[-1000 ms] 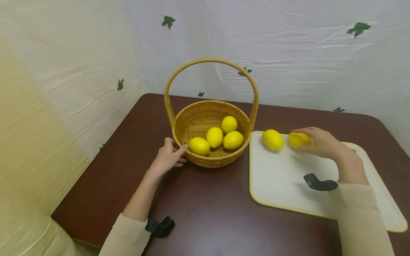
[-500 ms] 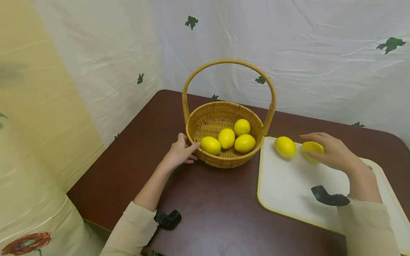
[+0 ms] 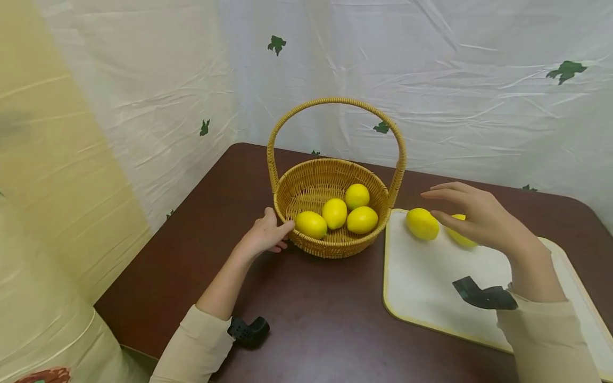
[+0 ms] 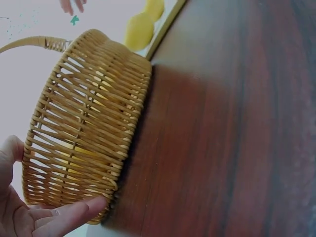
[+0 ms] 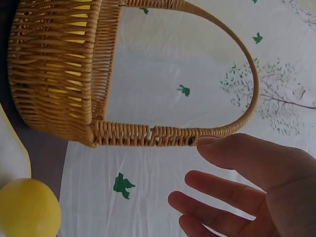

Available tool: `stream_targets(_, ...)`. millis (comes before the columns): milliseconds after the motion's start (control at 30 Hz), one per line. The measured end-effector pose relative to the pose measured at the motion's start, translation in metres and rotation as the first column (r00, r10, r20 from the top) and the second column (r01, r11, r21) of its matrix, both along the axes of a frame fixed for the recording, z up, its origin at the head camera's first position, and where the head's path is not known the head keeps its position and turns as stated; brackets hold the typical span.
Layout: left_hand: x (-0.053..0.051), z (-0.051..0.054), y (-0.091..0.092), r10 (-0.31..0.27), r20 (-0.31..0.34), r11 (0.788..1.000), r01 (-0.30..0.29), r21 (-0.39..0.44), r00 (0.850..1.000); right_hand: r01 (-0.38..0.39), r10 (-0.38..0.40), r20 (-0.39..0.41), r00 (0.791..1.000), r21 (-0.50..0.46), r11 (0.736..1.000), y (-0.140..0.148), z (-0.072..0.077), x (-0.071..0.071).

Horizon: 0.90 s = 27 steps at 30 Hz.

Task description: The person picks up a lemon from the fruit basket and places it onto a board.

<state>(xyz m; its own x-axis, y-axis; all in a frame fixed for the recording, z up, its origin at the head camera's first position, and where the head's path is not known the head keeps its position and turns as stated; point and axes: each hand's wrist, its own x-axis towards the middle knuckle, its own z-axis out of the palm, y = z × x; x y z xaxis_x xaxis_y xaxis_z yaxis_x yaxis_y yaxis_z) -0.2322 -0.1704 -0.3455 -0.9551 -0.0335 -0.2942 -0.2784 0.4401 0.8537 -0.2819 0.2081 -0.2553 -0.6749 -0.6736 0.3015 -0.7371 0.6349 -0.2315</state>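
Observation:
The wicker basket (image 3: 330, 249) stands upright with several lemons (image 3: 334, 214) inside. My left hand (image 3: 261, 234) holds its left side, thumb at the rim and fingers against the outer wall, as the left wrist view shows on the basket (image 4: 84, 123). Two more lemons lie on the white board: one near the basket (image 3: 422, 224), the other (image 3: 461, 235) partly hidden by my right hand (image 3: 483, 215). That hand hovers over them, fingers spread and nothing held. In the right wrist view a lemon (image 5: 29, 210) sits lower left of the hand (image 5: 256, 192).
The yellow-edged white board (image 3: 431, 287) lies on the dark brown table (image 3: 325, 308), right of the basket. The basket's tall handle (image 3: 335, 100) arches above it. Pale curtains (image 3: 325, 58) with green leaf shapes hang behind and to the left.
My right hand has lifted off the farther lemon and shifted left above the pair; both lemons remain on the board. My left hand stays at the basket. The head view has turned slightly left.

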Motion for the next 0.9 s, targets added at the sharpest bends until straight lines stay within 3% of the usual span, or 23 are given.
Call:
stream_targets(100, 0.0, 0.001, 0.0, -0.004, -0.002, 1.0, 0.004, -0.007, 1.0, -0.048, 0.047, -0.041, 0.998, -0.006, 0.999, -0.011, 0.004, -0.001)
stream_targets(267, 0.004, 0.0, 0.0, 0.017, -0.031, 0.999, -0.018, -0.039, 0.999, -0.143, 0.142, -0.033, 0.989, -0.002, 0.99, -0.031, 0.007, -0.003)
stream_targets(433, 0.007, -0.001, 0.003, 0.019, -0.051, 1.0, -0.018, 0.012, 0.999, -0.209, 0.209, -0.057, 0.976, 0.011, 0.978, -0.046, 0.007, -0.006)
stream_targets(600, 0.003, 0.004, 0.003, 0.002, -0.085, 0.999, 0.002, 0.044, 0.996, -0.266, 0.266, -0.062, 0.962, 0.008, 0.964, -0.063, 0.012, -0.013)
stream_targets(767, -0.001, 0.009, 0.003, -0.007, -0.111, 0.999, 0.012, 0.046, 0.994, -0.292, 0.291, 0.028, 0.956, 0.036, 0.956, -0.083, 0.013, -0.019)
stream_targets(900, -0.001, 0.008, 0.003, 0.01, -0.133, 0.999, -0.003, 0.051, 0.991, -0.306, 0.294, 0.142, 0.945, 0.073, 0.949, -0.101, 0.006, -0.025)
